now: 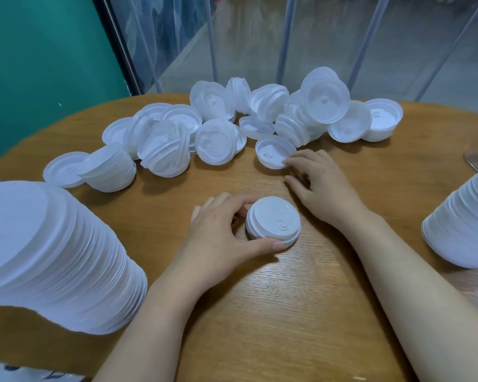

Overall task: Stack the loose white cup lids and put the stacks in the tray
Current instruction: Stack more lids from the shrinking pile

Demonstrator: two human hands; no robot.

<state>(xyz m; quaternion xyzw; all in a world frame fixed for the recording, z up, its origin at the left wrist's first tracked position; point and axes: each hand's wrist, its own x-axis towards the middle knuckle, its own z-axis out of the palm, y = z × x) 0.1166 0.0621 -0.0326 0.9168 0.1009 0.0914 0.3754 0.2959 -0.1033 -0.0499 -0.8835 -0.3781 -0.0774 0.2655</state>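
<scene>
We see the left hand [218,230] with its grip clamped on a short stack of lids [273,221] standing dome-up on the wooden desk [260,312], thumb at the near rim and fingers at the far side. The right hand [319,186] reaches forward, its fingertips [289,162] touching the rim of an upturned lid [273,152]; its grip is apart. Loose lids [215,119] lie heaped across the far desk. Tall stacks stand at the left [53,257] and right [464,219] edges.
</scene>
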